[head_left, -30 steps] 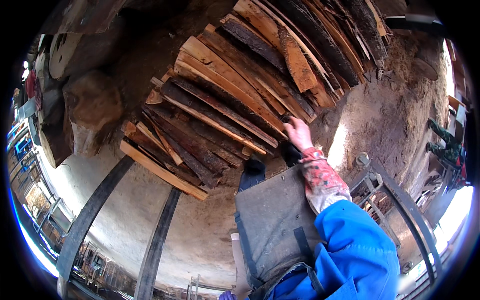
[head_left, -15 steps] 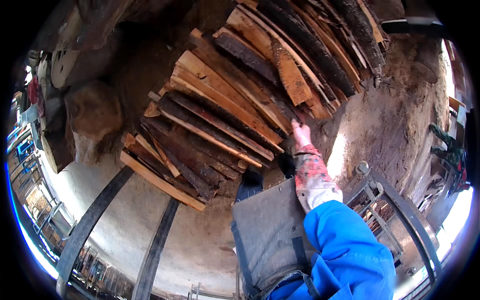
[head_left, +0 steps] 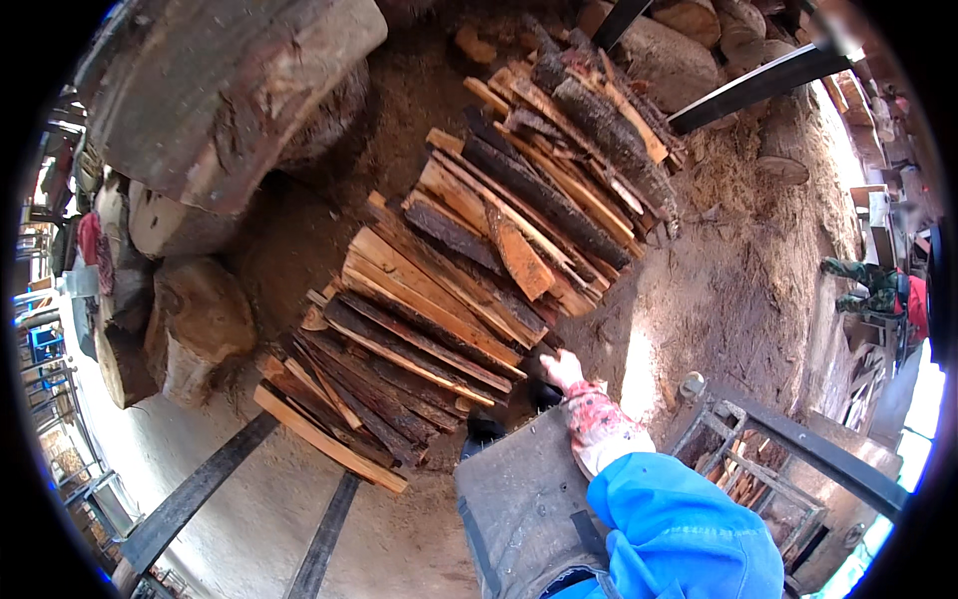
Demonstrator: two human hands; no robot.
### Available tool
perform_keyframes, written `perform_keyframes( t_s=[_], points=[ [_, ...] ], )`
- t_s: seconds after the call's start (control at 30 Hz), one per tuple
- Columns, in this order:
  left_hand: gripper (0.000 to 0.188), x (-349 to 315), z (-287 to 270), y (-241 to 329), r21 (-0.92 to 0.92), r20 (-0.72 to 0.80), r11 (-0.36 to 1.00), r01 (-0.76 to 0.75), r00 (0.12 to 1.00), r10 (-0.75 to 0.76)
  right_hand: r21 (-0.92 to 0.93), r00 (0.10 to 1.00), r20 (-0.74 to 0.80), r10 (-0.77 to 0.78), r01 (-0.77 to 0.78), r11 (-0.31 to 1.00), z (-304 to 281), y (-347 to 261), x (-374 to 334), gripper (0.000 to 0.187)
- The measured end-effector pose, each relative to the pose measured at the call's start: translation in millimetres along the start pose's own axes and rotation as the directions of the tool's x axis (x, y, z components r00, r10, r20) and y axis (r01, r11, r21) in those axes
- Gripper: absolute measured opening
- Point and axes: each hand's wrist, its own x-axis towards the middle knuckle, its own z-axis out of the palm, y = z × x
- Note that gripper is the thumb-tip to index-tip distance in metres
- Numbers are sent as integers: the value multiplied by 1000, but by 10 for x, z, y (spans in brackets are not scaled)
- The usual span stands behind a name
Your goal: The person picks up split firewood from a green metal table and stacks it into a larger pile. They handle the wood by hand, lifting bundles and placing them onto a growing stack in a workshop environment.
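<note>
Near centre, the right hand (I cannot tell its grip) is beside piled wood slabs, none visibly lifted.

Open ground right of hand, wood slabs blocking left

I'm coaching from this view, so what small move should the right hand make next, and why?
Perhaps the right hand should close its grip on the nearest of the wooden slabs: it is beside their near ends, and no firm grip is plain to see.
</note>
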Motion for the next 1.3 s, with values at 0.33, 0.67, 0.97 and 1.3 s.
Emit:
perform_keyframes(
  t_s=[0.33,0.67,0.97,1.3],
  points=[
    [28,25,-21,145,-50,3,998,-44,999,44,112,963,242,-121,96,989,-550,-34,-740,53],
    [41,460,-412,-194,-33,12,978,207,978,-207,120,962,223,-160,136,983,-976,-196,-1514,26],
    [25,223,-194,147,-98,-114,976,194,972,-204,253,869,483,-111,-17,967,-485,-263,-1971,27],
    [26,203,-193,113,-136,-79,974,182,978,-194,95,816,524,-243,228,969,-648,-816,-2159,30]
  ],
)
